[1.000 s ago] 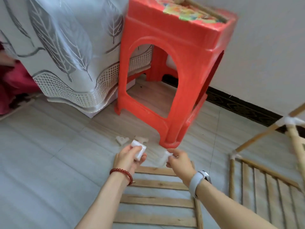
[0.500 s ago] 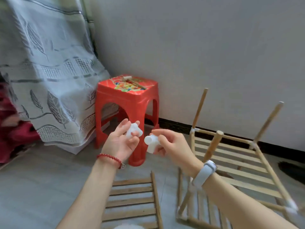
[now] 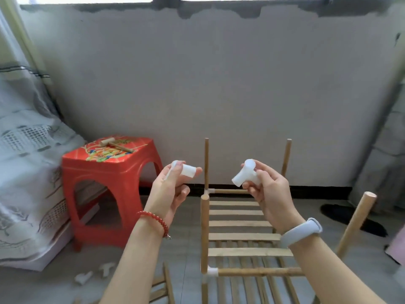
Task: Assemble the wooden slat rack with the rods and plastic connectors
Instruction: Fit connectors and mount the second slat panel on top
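— Left hand (image 3: 168, 189)?
— Pinching a white connector (image 3: 188, 170), raised from floor level a second ago.
— Right hand (image 3: 268, 189)?
— Gripping a second connector (image 3: 245, 175), now above the rack (image 3: 238, 224).
— Meaning?
— Probably capping bare rod tops, nearest rod (image 3: 205, 233) at six o'clock.

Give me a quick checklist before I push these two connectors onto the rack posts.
1. Left hand holds a connector: ok.
2. Right hand holds a second connector: ok.
3. Near left post top bare, ready for a connector: ok.
4. Far posts tops bare: ok.
5. Connector sockets facing down toward a post: not ok, both are held sideways.
6. Mallet within reach on the stool: cannot tell.
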